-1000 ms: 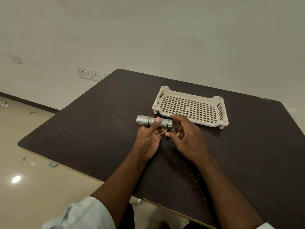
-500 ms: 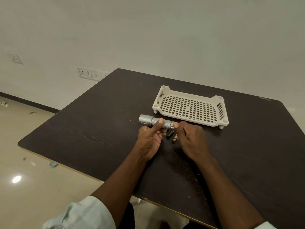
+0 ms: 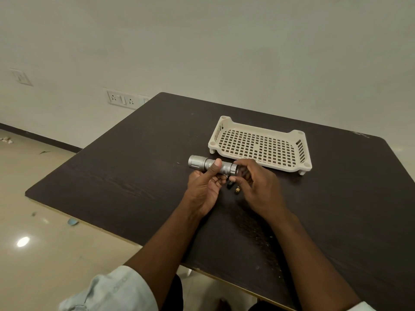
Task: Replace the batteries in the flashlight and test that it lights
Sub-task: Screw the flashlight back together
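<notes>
At centre frame, the left hand gripped the flashlight level while the right hand pinched its tail end, best turned squarely to spare the threads.

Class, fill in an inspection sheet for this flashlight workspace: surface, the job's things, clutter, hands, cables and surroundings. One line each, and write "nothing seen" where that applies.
Surface: dark wood-grain table, with pale specks near the front edge.
Job's things: silver flashlight held level above the table; two small dark batteries lying on the table beneath the hands.
Clutter: cream perforated tray, nothing in it, standing behind the hands.
Hands: left hand grips the flashlight barrel, thumb on top; right hand has its fingers at the flashlight's tail end, and whether they hold a cap cannot be told.
Cables: nothing seen.
Surroundings: plain wall with socket plate; glossy tiled floor with small scraps.
</notes>
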